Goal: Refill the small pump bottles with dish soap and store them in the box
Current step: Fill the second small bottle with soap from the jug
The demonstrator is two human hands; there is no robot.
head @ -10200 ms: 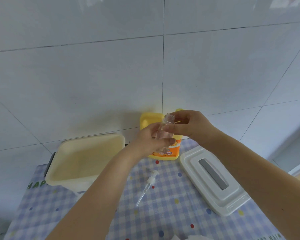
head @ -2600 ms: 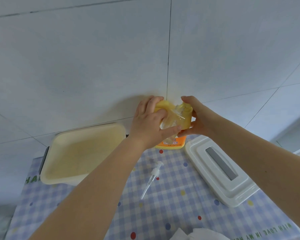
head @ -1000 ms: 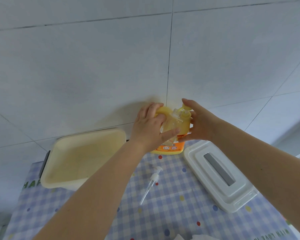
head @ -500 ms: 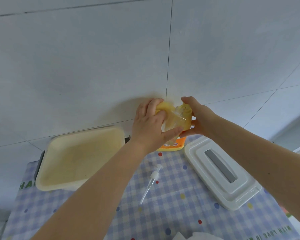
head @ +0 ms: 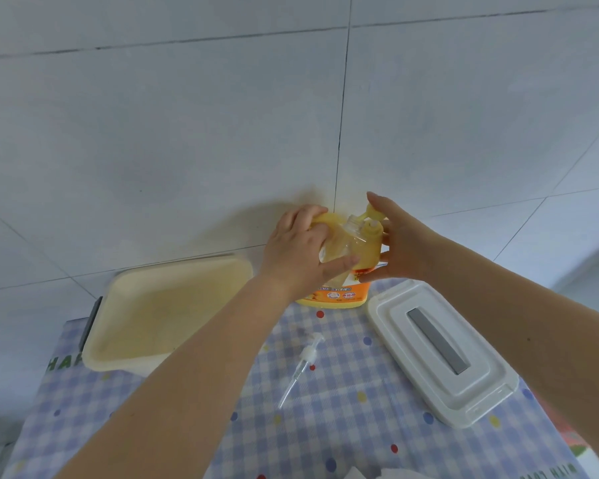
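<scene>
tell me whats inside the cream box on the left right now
The cream box shows only its bare pale floor and walls; no bottles are stored in it. Its near right corner is covered by the left forearm, so that part cannot be checked. Its white lid lies apart on the tablecloth.

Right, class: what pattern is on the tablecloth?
The tablecloth is a blue-and-white check scattered with coloured dots, seen in the head view.

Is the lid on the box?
No, the white lid lies flat on the tablecloth, right of the open box.
</scene>
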